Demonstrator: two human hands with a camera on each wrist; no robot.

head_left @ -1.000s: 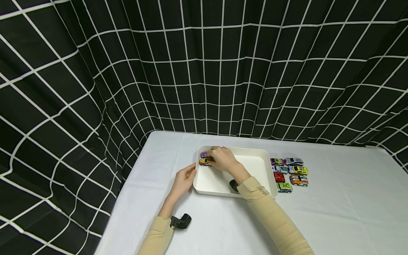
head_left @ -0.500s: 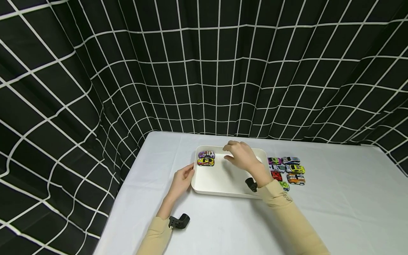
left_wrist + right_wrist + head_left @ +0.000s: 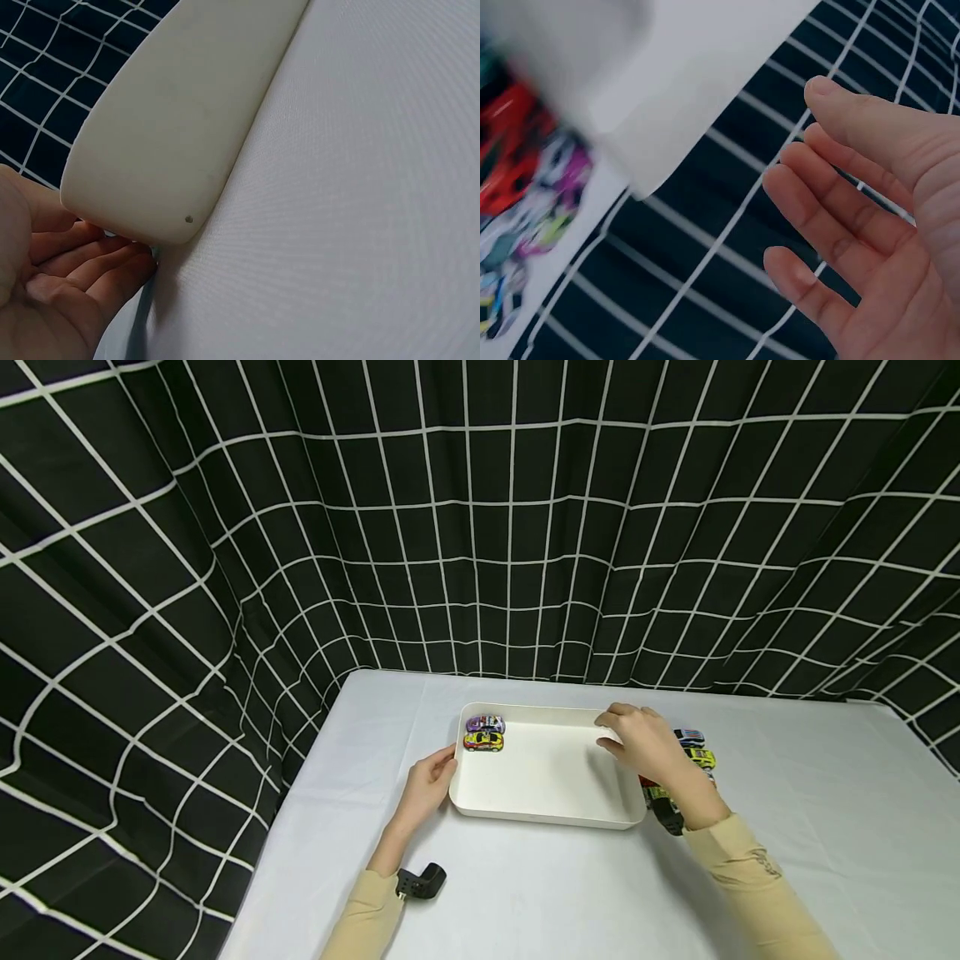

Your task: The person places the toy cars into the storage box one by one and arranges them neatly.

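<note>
A white rectangular tray [image 3: 547, 777] lies on the table. In its far left corner, a purple toy car [image 3: 486, 724] and a yellow-and-red toy car [image 3: 483, 742] sit side by side. My left hand [image 3: 427, 787] touches the tray's left end, its fingers relaxed against the outer wall, as the left wrist view also shows with the tray wall [image 3: 172, 127]. Over the tray's right edge hovers my right hand [image 3: 643, 743], fingers spread apart from the thumb and holding nothing. Part of the group of cars beyond is hidden behind it.
Right of the tray stand several toy cars, among them a yellow one [image 3: 702, 757] and a blue-silver one [image 3: 690, 737]. A red car [image 3: 510, 150] shows blurred in the right wrist view. A black gridded curtain [image 3: 525, 527] hangs behind the white-covered table [image 3: 525, 885].
My right hand has let go of the yellow-and-red toy car in the tray corner and moved right, across the tray to its right edge. The left hand has stayed at the tray's left end.
</note>
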